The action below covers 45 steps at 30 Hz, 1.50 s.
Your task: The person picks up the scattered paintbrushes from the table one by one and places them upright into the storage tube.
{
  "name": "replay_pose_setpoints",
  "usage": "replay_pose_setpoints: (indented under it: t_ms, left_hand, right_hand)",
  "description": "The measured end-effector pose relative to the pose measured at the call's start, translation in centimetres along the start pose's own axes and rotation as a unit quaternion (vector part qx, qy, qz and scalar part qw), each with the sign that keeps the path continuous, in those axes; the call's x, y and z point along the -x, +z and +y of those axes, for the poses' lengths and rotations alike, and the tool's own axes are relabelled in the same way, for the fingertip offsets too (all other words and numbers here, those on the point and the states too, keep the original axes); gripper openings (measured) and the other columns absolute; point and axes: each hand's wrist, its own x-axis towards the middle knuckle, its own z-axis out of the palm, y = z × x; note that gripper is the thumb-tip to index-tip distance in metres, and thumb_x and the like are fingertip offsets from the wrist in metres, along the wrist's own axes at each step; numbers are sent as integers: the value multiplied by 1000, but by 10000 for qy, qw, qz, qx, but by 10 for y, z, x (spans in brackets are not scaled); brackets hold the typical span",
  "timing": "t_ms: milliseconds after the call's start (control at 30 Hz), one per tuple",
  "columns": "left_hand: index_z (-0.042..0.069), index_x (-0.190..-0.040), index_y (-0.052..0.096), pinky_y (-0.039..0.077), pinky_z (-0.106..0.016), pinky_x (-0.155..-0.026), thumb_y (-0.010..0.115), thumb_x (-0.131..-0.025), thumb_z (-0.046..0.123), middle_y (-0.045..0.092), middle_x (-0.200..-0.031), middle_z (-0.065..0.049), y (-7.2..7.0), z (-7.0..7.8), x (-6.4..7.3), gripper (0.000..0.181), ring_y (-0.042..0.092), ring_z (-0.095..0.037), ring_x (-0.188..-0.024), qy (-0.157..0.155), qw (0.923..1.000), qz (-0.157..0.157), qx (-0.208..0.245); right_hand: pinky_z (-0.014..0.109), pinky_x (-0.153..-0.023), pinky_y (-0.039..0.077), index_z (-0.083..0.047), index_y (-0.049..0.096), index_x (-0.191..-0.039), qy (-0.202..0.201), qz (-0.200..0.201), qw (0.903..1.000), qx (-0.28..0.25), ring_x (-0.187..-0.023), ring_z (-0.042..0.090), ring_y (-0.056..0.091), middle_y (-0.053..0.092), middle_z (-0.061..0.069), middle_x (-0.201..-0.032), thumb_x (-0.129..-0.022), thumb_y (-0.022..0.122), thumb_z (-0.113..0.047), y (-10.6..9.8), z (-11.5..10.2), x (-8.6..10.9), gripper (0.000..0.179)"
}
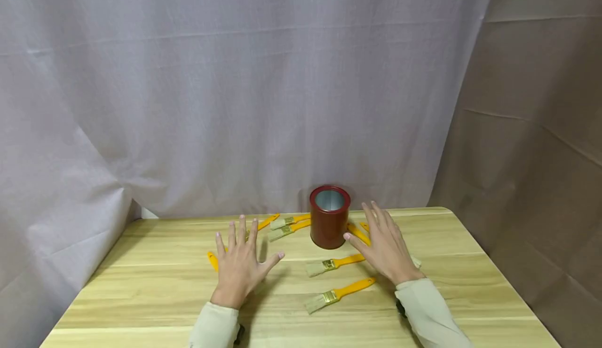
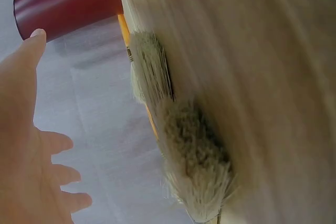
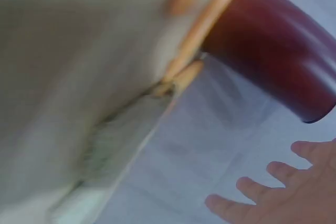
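Note:
A dark red can stands upright near the back of the wooden table, its mouth showing a bare metal inside. My left hand is spread above the table left of the can, over a paintbrush it partly hides. To the can's right, my right hand hovers with straight fingers over another paintbrush, and holds nothing. Between the hands lie two paintbrushes with yellow handles, a nearer paintbrush and a farther paintbrush. In the left wrist view, pale bristles show below the left hand.
More paintbrushes lie left of the can, among them one paintbrush with its handle toward it. Behind the table hangs a grey curtain. Another cloth hangs along the right side.

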Motion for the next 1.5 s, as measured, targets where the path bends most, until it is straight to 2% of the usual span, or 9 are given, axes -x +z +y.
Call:
replay_pose_setpoints:
  t_ms: [200,300,533,733,1000,1100,1267,1400,1500]
  left_hand:
    - [14,-166,33,4,-74,-123,54,-88,87,17,-173,-19,-2,-2,4,109,21,-46,-158,-50,9999,-62,73]
    - [13,-166,33,4,-73,-123,54,-89,85,17,-173,-20,-3,-3,5,107,21,-46,-158,-56,9999,-105,89]
    - [12,-164,39,16,-72,-122,53,-91,83,32,-168,-23,-3,0,5,103,31,-48,-153,-19,9997,-151,208]
    - [11,-161,43,24,-70,-121,54,-94,79,40,-164,-22,-5,1,6,96,39,-46,-149,-36,9989,-126,458]
    - [1,-148,57,45,-64,-109,62,-102,58,58,-147,-25,-18,-14,12,73,58,-47,-132,130,9907,214,1338]
    - [4,-146,60,52,-61,-102,62,-104,53,61,-144,-21,-27,-23,14,64,62,-43,-128,328,9888,73,1455]
    - [7,-139,66,59,-55,-92,66,-104,43,66,-134,-15,-42,-38,16,50,69,-35,-116,739,9848,-542,1479]
    - [4,-127,71,60,-46,-86,73,-101,19,70,-115,-9,-50,-49,15,30,71,-27,-102,1181,9757,-1064,1511]
    - [3,-120,73,61,-44,-86,75,-96,3,71,-110,-8,-53,-56,10,25,72,-27,-100,1658,9672,-1334,1388]
  right_hand:
    - [72,-113,35,-11,27,-167,-182,-238,9975,-633,-155,44,29,20,17,-173,-96,64,-68,-5,-21,-27,98]
    - [72,-111,38,-13,27,-167,-195,-408,9955,-827,-154,43,30,20,15,-173,-95,67,-67,-4,-30,-44,100]
    - [63,-116,38,-11,26,-167,54,-651,9910,-1165,-152,40,36,22,14,-172,-85,76,-71,5,-37,-72,113]
    - [62,-115,41,-5,24,-166,228,-544,9869,-1505,-147,40,42,25,15,-169,-86,79,-63,14,-37,-76,114]
    - [60,-111,46,-4,26,-166,251,-481,9828,-1766,-141,40,47,29,16,-166,-85,82,-61,15,-48,-63,114]
    - [61,-108,48,-7,26,-166,279,-484,9809,-1863,-139,40,49,30,15,-165,-84,82,-62,15,-56,-56,114]
    - [59,-104,51,-9,28,-166,341,-417,9800,-1916,-135,39,53,32,12,-164,-83,83,-62,17,-67,-44,113]
    - [57,-104,52,-9,29,-165,338,-411,9786,-1987,-134,39,54,33,11,-163,-83,84,-61,19,-73,-35,112]
    - [57,-103,53,-10,29,-165,349,-363,9783,-2008,-133,39,55,33,10,-163,-83,84,-60,19,-76,-30,111]
